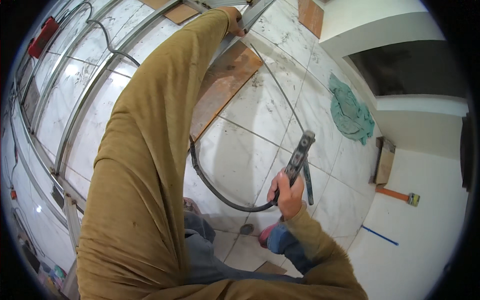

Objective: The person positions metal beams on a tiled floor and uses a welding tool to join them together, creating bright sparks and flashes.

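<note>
My right hand (289, 194) is wrapped round a dark, worn welding electrode holder (300, 152), held low over the tiled floor. A thin welding rod (278, 84) is clamped in its head and points up and to the left. The holder's lever hangs apart on the right side. From its lower end a black cable (216, 194) curves left and passes out of sight behind my left sleeve. At the top, my outstretched left hand (234, 21) grips a grey metal bar (256, 16) of the frame, its fingers partly hidden.
A metal frame (92, 95) spans the left side, over white tiles. A rust-brown board (227, 87) lies beneath my left arm. To the right are a green cloth (351, 114), an orange-handled tool (395, 194) and a blue stick (380, 235). A red box (44, 37) sits far left.
</note>
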`<state>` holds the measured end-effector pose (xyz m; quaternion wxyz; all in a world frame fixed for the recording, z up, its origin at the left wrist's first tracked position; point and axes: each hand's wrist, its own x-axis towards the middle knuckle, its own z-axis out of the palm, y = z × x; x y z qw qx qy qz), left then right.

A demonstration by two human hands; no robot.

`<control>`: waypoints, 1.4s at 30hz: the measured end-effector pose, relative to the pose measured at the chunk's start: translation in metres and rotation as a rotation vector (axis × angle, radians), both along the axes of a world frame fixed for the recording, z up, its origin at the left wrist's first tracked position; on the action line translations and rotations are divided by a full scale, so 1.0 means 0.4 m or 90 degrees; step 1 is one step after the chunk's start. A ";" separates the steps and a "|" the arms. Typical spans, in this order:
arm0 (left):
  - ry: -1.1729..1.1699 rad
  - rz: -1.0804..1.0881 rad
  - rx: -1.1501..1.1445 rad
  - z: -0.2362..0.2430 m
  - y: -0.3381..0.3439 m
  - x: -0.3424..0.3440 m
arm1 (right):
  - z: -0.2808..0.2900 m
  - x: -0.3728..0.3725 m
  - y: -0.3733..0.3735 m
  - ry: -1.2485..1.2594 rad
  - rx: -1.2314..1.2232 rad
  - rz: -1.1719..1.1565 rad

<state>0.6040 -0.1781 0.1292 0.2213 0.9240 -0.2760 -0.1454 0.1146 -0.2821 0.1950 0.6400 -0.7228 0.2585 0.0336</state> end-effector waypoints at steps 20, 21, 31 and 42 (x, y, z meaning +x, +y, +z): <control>0.123 -0.012 0.001 0.003 -0.012 0.024 | -0.066 -0.095 0.139 -0.005 -0.107 0.055; 0.122 -0.015 0.000 0.000 -0.008 0.021 | -0.065 -0.095 0.140 -0.005 -0.110 0.052; 0.113 -0.054 -0.007 0.006 -0.006 0.032 | -0.067 -0.103 0.169 -0.011 -0.229 0.086; 0.066 -0.063 -0.003 0.006 -0.005 0.033 | -0.044 -0.040 0.154 0.031 -0.219 0.085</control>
